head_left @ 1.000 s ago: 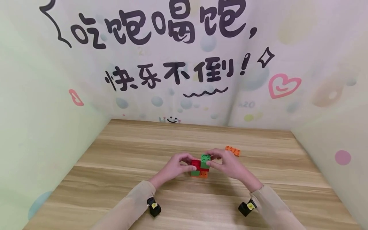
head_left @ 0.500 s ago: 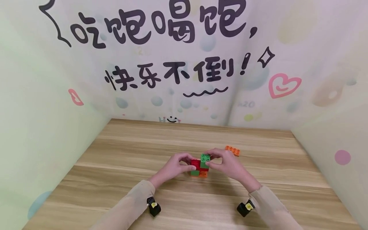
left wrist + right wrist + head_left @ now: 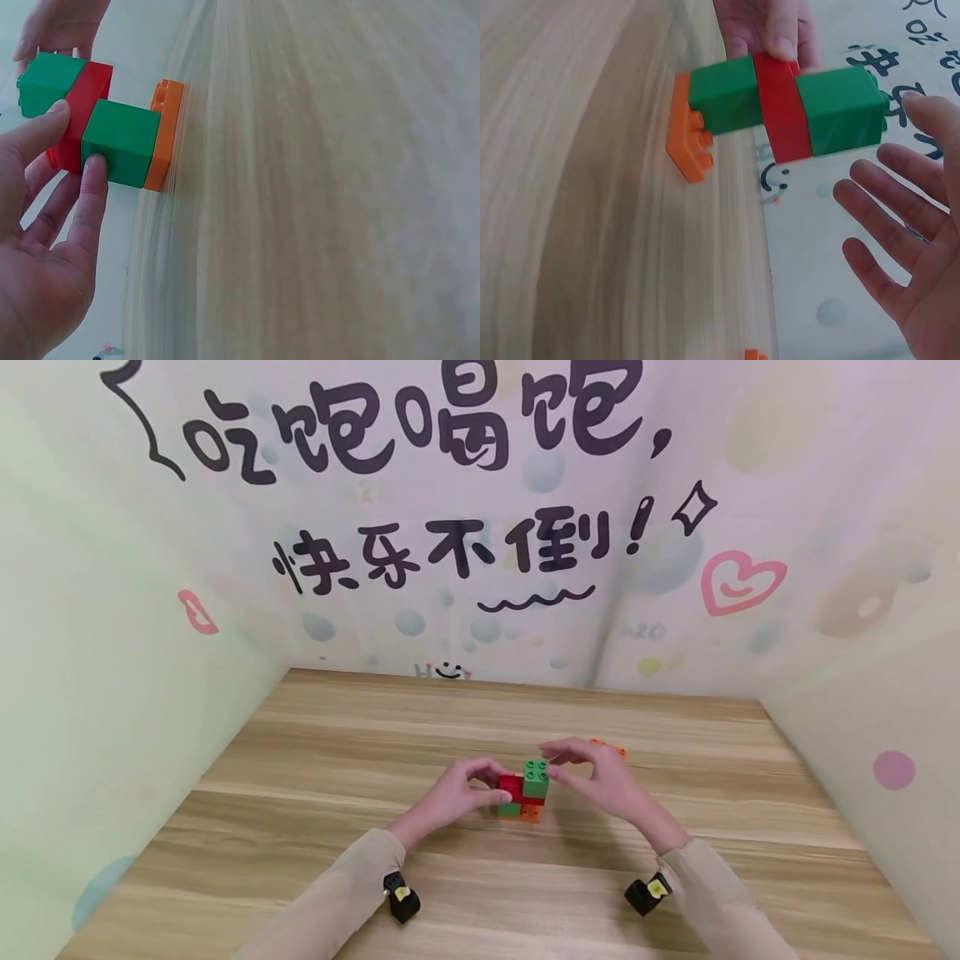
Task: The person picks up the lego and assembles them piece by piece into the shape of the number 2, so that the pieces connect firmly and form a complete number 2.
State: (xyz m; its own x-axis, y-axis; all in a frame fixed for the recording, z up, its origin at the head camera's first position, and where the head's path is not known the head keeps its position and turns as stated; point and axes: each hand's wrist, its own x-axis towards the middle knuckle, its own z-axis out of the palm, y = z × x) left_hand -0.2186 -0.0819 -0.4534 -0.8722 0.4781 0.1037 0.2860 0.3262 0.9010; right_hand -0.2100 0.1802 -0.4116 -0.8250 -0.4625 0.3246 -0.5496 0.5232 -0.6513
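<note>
A small stack of toy building blocks stands on the table. At its base lies an orange flat block (image 3: 166, 139), with a green block (image 3: 121, 142) on one end of it. Across that sits a red block (image 3: 782, 112), and a second green block (image 3: 536, 783) tops the red block's right end. My left hand (image 3: 459, 793) pinches the red block between thumb and fingers; in the left wrist view one fingertip touches the lower green block. My right hand (image 3: 603, 778) is just right of the top green block, fingers spread and holding nothing.
Behind my right hand lies a loose orange block (image 3: 619, 752), partly hidden by it. The wooden table (image 3: 315, 760) is bounded by a printed backdrop (image 3: 420, 635) at the back and sides.
My right hand has let go of the top green block and drawn slightly right and up, covering more of the loose orange block. My left hand and the stack stay in place.
</note>
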